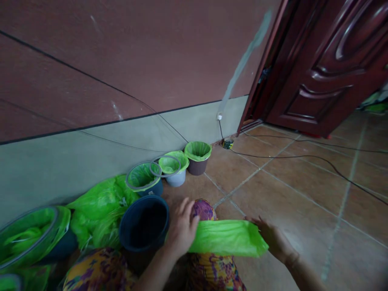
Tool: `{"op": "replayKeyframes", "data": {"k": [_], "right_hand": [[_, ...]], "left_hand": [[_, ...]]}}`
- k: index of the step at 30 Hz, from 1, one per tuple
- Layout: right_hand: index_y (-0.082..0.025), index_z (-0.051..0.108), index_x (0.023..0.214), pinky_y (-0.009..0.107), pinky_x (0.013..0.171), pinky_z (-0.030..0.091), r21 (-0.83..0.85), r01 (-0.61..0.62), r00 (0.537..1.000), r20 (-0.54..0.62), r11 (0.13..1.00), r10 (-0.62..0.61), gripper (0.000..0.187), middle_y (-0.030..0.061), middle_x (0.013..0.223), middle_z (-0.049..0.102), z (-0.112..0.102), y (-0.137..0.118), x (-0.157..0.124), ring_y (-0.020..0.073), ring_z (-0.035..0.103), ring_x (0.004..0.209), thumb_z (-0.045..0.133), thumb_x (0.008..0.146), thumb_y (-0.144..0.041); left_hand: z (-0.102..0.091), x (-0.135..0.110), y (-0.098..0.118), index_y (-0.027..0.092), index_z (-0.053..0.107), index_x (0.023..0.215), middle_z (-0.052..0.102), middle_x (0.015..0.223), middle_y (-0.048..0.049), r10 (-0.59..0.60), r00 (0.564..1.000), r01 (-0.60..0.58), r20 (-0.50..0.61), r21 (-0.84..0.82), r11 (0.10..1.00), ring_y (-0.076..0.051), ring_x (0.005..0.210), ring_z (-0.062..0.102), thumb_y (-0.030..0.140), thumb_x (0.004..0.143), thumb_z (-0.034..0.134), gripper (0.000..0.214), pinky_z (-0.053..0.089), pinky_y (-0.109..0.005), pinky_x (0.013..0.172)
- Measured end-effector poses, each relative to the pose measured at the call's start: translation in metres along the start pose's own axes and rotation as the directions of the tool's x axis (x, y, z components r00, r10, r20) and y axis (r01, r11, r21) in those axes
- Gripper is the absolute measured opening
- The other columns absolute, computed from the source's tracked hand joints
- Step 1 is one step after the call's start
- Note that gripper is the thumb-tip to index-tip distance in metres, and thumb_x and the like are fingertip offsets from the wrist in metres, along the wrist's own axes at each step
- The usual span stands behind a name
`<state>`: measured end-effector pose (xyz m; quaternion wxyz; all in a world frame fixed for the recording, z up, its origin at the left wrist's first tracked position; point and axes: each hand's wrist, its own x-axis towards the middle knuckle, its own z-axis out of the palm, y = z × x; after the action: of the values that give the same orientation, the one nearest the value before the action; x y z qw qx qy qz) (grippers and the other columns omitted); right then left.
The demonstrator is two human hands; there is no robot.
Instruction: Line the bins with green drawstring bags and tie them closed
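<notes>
A folded bright green plastic bag [227,237] lies across my right knee, which is covered in patterned cloth [212,264]. My left hand [182,228] is at the bag's left end, its fingers stretched out and thumb apart. At the other end, the fingers of my right hand [274,238] are extended, partly behind the bag's edge; no grip on it shows. An unlined dark blue bucket [125,232] stands between my knees, left of my left hand. Behind it is a dark blue bucket with a green liner and grey rim ring [157,188].
A light grey lined bucket [177,178] and a brown lined bucket [198,166] stand along the wall. Green bags [103,206] are heaped at left beside another lined bucket [60,242]. A small can [228,144] and a black cable [303,156] are on the tiled floor near the door [330,76].
</notes>
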<state>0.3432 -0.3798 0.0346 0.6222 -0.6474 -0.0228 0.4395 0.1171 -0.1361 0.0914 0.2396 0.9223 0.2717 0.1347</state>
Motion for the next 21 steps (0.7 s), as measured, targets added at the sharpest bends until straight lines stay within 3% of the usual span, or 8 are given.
{"op": "replayKeyframes", "data": {"k": [2,4,7,10,13,18,21], "right_hand": [[-0.020,0.071,0.106,0.041,0.096,0.051,0.015,-0.021,0.999,-0.050,1.000,0.022,0.053,0.0123,0.120,0.070,0.014,0.001,-0.006,0.0284,0.065,0.111,0.061,0.073,-0.060],[-0.021,0.063,0.121,0.040,0.099,0.049,-0.036,0.022,0.990,-0.138,0.999,-0.027,0.064,0.0112,0.131,0.064,0.032,0.010,-0.009,0.0276,0.061,0.118,0.065,0.072,-0.061],[-0.019,0.059,0.126,0.040,0.101,0.047,-0.256,0.120,0.957,-0.227,0.959,-0.180,0.073,0.0119,0.133,0.063,0.053,0.032,-0.009,0.0284,0.060,0.120,0.068,0.068,-0.063],[-0.015,0.067,0.111,0.040,0.091,0.052,-0.460,0.223,0.939,-0.135,0.859,-0.316,0.063,0.0134,0.111,0.073,0.056,0.050,-0.005,0.0305,0.067,0.104,0.062,0.072,-0.064],[-0.016,0.069,0.094,0.037,0.078,0.054,-0.596,0.272,0.904,-0.113,0.756,-0.413,0.054,0.0140,0.092,0.076,0.044,0.049,0.002,0.0298,0.069,0.086,0.048,0.081,-0.064],[-0.021,0.067,0.091,0.035,0.071,0.053,-0.762,0.212,0.854,-0.160,0.612,-0.495,0.047,0.0138,0.086,0.076,0.004,0.036,0.016,0.0304,0.070,0.081,0.040,0.083,-0.059],[-0.022,0.067,0.088,0.037,0.071,0.053,-0.810,0.124,0.837,-0.226,0.574,-0.499,0.045,0.0134,0.082,0.076,-0.028,0.046,0.023,0.0313,0.071,0.079,0.041,0.081,-0.058]], "left_hand": [[0.026,-0.006,0.043,0.020,0.039,0.147,0.032,0.157,-0.0105,0.100,0.995,-0.101,0.024,0.040,0.994,-0.028,0.145,0.030,0.036,0.092,0.045,0.058,0.025,-0.055,0.119],[0.053,-0.012,0.072,0.018,0.036,0.149,0.027,0.159,-0.0105,0.163,0.984,-0.168,0.076,0.068,0.983,-0.029,0.147,0.023,0.038,0.092,0.045,0.061,0.017,-0.061,0.119],[0.077,-0.016,0.089,0.010,0.040,0.146,0.031,0.156,-0.0172,0.133,0.981,-0.148,0.141,0.104,0.983,-0.030,0.148,0.020,0.041,0.094,0.038,0.060,0.011,-0.064,0.118],[0.080,-0.017,0.083,0.010,0.040,0.146,0.028,0.157,-0.0178,0.133,0.980,-0.147,0.145,0.092,0.985,-0.031,0.149,0.018,0.044,0.094,0.038,0.062,0.009,-0.065,0.119],[0.075,-0.019,0.067,0.016,0.032,0.151,0.022,0.160,-0.0128,0.162,0.982,-0.166,0.094,0.031,0.986,-0.031,0.149,0.016,0.045,0.092,0.044,0.067,0.006,-0.062,0.120],[0.072,-0.029,0.035,0.022,0.022,0.154,0.017,0.162,-0.0082,0.043,0.999,-0.044,-0.027,-0.044,0.998,-0.028,0.150,0.012,0.040,0.095,0.039,0.064,0.006,-0.059,0.120],[0.074,-0.033,0.019,0.020,0.017,0.155,0.013,0.163,-0.0088,-0.013,0.999,0.007,-0.051,-0.123,0.992,-0.025,0.151,0.010,0.035,0.097,0.034,0.063,0.011,-0.054,0.121]]}}
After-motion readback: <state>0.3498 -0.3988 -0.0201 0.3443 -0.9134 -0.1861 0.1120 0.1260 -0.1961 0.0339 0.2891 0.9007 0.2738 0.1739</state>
